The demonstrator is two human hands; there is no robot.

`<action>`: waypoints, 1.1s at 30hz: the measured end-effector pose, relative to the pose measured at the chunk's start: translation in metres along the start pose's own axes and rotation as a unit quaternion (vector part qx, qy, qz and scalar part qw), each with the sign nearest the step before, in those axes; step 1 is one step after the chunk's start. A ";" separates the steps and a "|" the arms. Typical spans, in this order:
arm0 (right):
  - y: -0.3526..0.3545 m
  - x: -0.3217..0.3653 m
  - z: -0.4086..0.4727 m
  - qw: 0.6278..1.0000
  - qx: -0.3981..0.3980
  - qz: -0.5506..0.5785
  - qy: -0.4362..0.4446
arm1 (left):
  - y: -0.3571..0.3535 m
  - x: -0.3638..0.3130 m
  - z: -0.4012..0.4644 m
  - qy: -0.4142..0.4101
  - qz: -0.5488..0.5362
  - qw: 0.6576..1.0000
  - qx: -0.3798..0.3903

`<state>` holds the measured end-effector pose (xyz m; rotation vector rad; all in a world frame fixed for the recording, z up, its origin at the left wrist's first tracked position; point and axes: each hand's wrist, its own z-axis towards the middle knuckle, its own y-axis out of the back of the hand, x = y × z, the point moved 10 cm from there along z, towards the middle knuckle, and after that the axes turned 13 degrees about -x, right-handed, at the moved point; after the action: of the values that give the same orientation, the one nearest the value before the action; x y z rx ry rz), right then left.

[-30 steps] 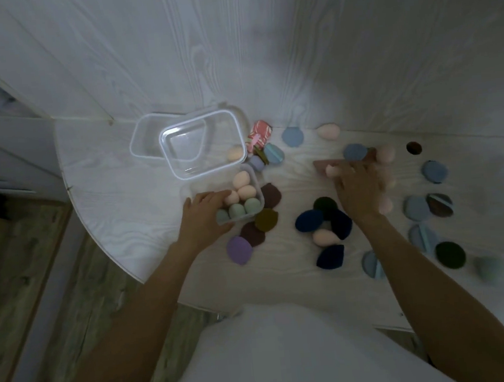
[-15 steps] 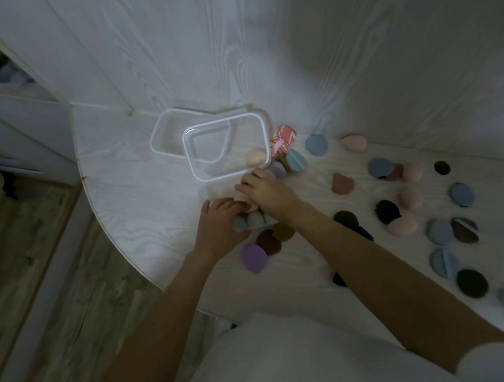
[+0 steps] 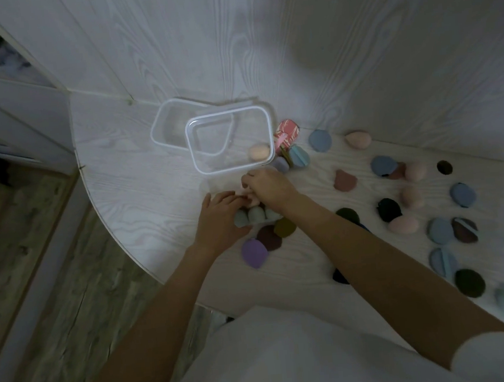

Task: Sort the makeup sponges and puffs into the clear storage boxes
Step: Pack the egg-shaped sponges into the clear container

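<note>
Both hands meet over a small clear box of sponges (image 3: 254,215) on the tabletop (image 3: 140,182). The left hand (image 3: 221,219) rests on its near side, fingers loosely curved; the right hand (image 3: 270,186) curls over pink sponges, grip unclear. Beyond the hands lies a larger clear box (image 3: 229,141); puffs (image 3: 438,231) scatter to the right.
</note>
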<state>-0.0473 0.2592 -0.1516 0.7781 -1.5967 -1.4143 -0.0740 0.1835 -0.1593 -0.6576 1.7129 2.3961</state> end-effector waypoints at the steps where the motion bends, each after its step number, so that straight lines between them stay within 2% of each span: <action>1: -0.001 0.001 0.001 1.000 0.005 -0.007 0.003 | 0.000 0.001 0.000 0.001 0.002 1.000 0.000; 4: 0.006 0.005 -0.001 0.999 -0.024 0.044 0.009 | -0.002 0.001 0.001 0.011 0.009 1.000 0.012; 7: 0.029 -0.016 -0.028 0.982 -0.137 0.122 -0.047 | -0.001 -0.005 0.001 0.009 0.018 1.000 0.018; 10: 0.052 -0.040 -0.078 0.954 -0.262 0.117 -0.083 | 0.002 -0.013 0.000 -0.008 0.050 0.999 0.022; 12: 0.057 -0.062 -0.114 0.936 -0.299 0.118 -0.146 | 0.003 -0.017 0.000 -0.019 0.067 0.997 0.013; 15: 0.052 -0.103 -0.162 0.914 -0.283 0.114 -0.269 | 0.003 -0.018 0.002 -0.024 0.093 0.995 0.004; 20: 0.036 -0.154 -0.231 0.908 -0.165 0.012 -0.386 | 0.001 -0.022 -0.004 -0.035 0.113 0.993 -0.009; 24: 0.027 -0.176 -0.265 0.889 -0.033 -0.114 -0.441 | 0.001 -0.018 -0.004 -0.041 0.101 0.994 0.014; 27: 0.033 -0.180 -0.270 0.892 -0.057 -0.142 -0.426 | 0.003 -0.018 -0.005 -0.044 0.086 0.995 0.028; 31: 0.062 -0.150 -0.245 0.911 -0.205 -0.100 -0.343 | 0.006 -0.016 -0.005 -0.042 0.066 0.996 0.035; 33: 0.049 -0.145 -0.240 0.913 -0.162 -0.079 -0.367 | 0.005 -0.013 -0.004 -0.036 0.067 0.996 0.051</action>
<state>0.2353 0.2839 -0.1286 0.1668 -1.7755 -2.1920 -0.0629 0.1794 -0.1504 -0.4513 1.8900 2.3658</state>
